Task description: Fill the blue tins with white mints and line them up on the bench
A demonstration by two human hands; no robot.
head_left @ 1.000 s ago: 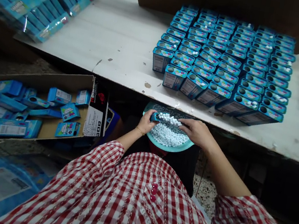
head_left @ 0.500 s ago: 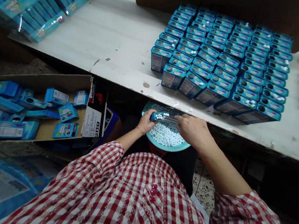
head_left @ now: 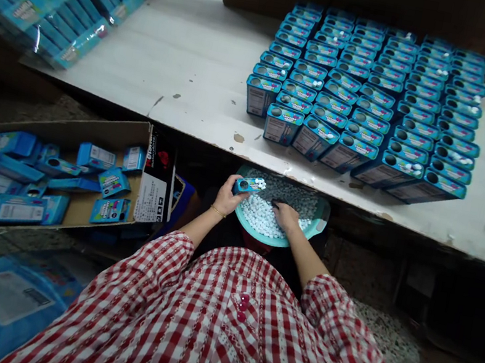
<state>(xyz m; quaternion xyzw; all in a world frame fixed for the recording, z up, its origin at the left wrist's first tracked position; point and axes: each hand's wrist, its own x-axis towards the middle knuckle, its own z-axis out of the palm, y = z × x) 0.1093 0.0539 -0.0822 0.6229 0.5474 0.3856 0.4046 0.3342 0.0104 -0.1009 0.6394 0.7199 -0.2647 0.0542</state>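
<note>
Two hands sit over the round bowl (head_left: 322,218) in the middle of the frame. Your left hand (head_left: 225,196) is closed around a small blue box (head_left: 246,186). The box lies long-ways from left to right, top side up. Your right hand (head_left: 285,217) rests palm down on the white candies (head_left: 259,217) in the bowl, fingers bent; I cannot tell if it holds any. The box is just up and left of that hand.
</note>
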